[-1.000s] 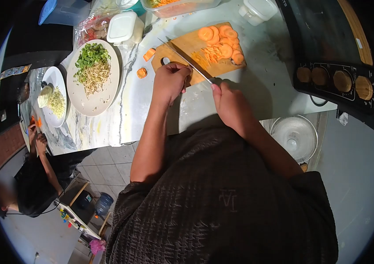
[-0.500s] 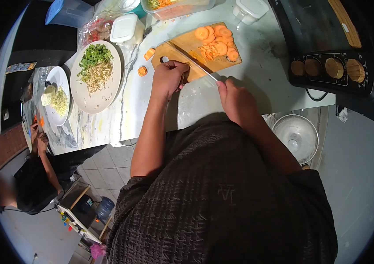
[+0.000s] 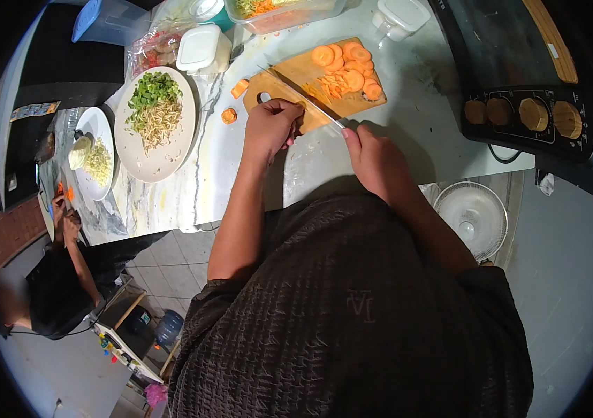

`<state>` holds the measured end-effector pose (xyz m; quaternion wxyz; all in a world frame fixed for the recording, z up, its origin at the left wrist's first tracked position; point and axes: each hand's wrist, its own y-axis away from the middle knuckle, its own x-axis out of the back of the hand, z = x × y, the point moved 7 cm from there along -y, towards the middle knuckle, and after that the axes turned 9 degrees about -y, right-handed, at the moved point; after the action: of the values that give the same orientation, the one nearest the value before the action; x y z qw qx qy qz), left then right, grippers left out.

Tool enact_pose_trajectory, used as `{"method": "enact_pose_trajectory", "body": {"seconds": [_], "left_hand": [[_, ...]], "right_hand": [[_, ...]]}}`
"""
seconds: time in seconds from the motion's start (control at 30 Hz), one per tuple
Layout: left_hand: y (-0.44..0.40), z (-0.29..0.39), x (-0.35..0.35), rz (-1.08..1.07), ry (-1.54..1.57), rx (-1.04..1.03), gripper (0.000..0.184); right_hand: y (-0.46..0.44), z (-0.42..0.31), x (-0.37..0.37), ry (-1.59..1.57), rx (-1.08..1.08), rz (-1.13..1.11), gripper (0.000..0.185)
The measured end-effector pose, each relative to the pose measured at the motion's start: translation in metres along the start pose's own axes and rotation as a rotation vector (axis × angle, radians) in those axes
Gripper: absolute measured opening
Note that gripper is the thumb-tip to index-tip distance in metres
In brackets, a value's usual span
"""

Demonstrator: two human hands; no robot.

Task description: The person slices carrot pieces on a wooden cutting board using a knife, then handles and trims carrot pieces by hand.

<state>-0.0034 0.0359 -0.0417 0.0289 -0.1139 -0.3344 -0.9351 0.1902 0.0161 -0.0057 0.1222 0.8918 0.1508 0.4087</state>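
My right hand (image 3: pixel 380 159) is wrapped round the handle of a knife (image 3: pixel 309 99). Its blade lies slantwise over a wooden cutting board (image 3: pixel 296 72), pointing to the far left. Close to the blade, at the board's near left edge, my left hand (image 3: pixel 272 130) has its fingers curled in; what they hold, if anything, is hidden. Thin carrot strips (image 3: pixel 331 86) lie on the board just past the knife. Round carrot slices (image 3: pixel 352 63) are heaped at the board's right end. Two carrot end pieces (image 3: pixel 229 115) rest on the counter left of the board.
A plate (image 3: pixel 169 167) of chopped greens and sprouts stands left, beside a smaller white plate (image 3: pixel 101 189). White-lidded tubs (image 3: pixel 202 49) and a vegetable container (image 3: pixel 282 23) stand behind. An oven (image 3: pixel 526 115) is at right. Another person's hands (image 3: pixel 66 219) work at far left.
The whole view has shifted very slightly to the right and down. Both hands, the knife and the carrots keep nearly the same places relative to the board.
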Motion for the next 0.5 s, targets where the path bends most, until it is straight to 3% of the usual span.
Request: {"method": "enact_pose_trajectory", "body": {"seconds": [0.5], "left_hand": [[-0.0011, -0.0069, 0.0023, -0.046, 0.045, -0.016, 0.022]], "right_hand": [[-0.0033, -0.003, -0.0044, -0.104, 0.079, -0.05, 0.042]]}}
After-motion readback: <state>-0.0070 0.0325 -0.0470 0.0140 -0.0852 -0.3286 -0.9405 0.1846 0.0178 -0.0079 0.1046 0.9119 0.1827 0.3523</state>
